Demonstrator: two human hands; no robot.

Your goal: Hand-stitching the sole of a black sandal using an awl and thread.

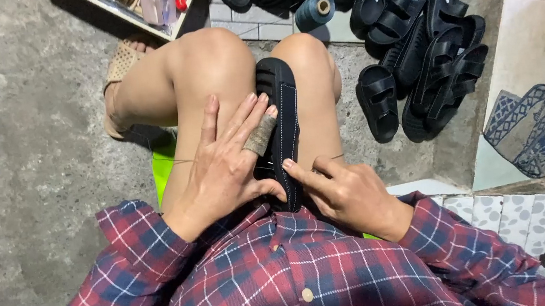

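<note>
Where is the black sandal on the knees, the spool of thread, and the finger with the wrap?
black sandal [282, 97]: head view, on its sole edge.
thread spool [315, 10]: head view, on its side.
wrapped finger [260, 136]: head view, on the wrap.

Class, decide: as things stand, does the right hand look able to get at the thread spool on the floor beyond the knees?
Probably not without leaning: the right hand sits near the body on the sandal, with the knees between it and the spool.

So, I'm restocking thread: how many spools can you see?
1: a dark teal thread spool on the floor beyond the knees, left of the pile of black sandals. The cluttered tray may hide more.
</note>
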